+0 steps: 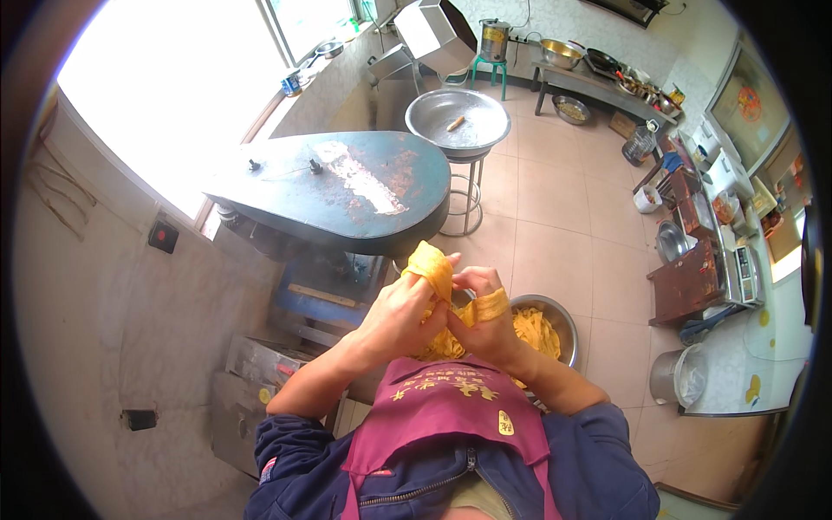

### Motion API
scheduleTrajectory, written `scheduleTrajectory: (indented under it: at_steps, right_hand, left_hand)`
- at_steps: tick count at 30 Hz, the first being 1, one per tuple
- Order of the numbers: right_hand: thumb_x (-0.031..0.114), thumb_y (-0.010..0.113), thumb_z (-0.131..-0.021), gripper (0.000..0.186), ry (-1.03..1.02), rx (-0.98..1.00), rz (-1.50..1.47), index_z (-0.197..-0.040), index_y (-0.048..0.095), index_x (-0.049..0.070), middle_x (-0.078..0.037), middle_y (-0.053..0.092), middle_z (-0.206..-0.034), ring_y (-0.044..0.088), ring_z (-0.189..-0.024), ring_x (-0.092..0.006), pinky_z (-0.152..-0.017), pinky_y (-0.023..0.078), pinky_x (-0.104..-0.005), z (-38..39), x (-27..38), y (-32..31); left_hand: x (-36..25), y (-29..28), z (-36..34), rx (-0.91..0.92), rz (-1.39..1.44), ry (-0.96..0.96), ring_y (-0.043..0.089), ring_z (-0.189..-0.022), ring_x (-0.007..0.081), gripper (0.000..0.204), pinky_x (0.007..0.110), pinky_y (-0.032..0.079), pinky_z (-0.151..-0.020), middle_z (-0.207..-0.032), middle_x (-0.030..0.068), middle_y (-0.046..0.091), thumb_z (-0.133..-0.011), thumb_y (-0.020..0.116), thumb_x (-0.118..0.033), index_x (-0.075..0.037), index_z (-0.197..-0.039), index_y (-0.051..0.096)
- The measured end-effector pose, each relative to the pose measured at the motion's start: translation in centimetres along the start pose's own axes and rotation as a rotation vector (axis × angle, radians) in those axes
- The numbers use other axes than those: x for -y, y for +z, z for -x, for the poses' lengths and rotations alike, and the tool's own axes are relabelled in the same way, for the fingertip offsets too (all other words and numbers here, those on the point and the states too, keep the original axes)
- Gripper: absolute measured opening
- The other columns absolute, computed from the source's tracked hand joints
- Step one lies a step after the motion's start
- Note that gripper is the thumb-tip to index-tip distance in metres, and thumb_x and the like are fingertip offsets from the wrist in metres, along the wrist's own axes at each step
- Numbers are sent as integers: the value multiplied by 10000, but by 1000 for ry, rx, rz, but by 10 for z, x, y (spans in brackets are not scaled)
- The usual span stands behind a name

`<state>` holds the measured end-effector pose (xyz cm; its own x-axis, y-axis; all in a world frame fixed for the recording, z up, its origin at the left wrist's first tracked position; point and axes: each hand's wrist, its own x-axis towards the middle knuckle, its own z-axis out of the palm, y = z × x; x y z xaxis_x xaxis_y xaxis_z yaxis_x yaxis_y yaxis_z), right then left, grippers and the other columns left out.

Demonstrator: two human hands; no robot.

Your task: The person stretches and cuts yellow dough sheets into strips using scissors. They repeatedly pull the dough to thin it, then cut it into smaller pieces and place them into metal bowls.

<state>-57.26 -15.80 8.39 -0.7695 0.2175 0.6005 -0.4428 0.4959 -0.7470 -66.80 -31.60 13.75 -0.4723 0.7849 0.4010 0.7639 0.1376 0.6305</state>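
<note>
A soft yellow strip, like a wide flat noodle, loops over the fingers of my left hand, which are bent around it. My right hand is close beside it, thumb and fingers curled in, with a yellow band lying across its fingers. Whether the two loops are one piece I cannot tell. Below the hands lies a heap of similar yellow strips, partly hidden by my wrists. More strips fill a metal bowl just right of my right forearm.
Ahead stands a machine with a worn blue-green cover. Behind it, a large metal basin holding a brown stick-like object rests on a stand. A bucket, a scale and cluttered tables line the right side. Tiled floor lies between.
</note>
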Motion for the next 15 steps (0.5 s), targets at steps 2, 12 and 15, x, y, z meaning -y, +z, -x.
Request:
scheduleTrajectory:
  at_steps: [2, 12, 15]
  right_hand:
    - [-3, 734, -896, 411, 30, 32, 15, -1273, 572, 23, -101, 610, -1131, 636, -989, -177, -857, 529, -315, 2, 1, -3]
    - [-43, 606, -900, 227, 301, 220, -272, -1110, 685, -12, -63, 623, -1022, 611, -934, -149, -840, 503, -281, -2, -8, -27]
    - [-31, 544, -903, 192, 352, 306, -547, -990, 716, -25, -85, 654, -993, 641, -919, -179, -853, 523, -305, -14, -21, -36]
  left_hand:
    - [5, 2, 2, 41, -11, 14, 659, -1117, 422, 381, 449, 566, -907, -1357, 195, 640, -870, 621, 18, 32, -1251, 614]
    - [26, 4, 0, -90, -157, 98, 694, -977, 387, 234, 436, 580, -842, -1166, 176, 731, -816, 629, 33, 20, -1029, 725]
    - [62, 12, 13, 58, 443, -151, 720, -955, 303, 186, 404, 574, -850, -1084, 140, 754, -887, 572, 43, 29, -972, 737]
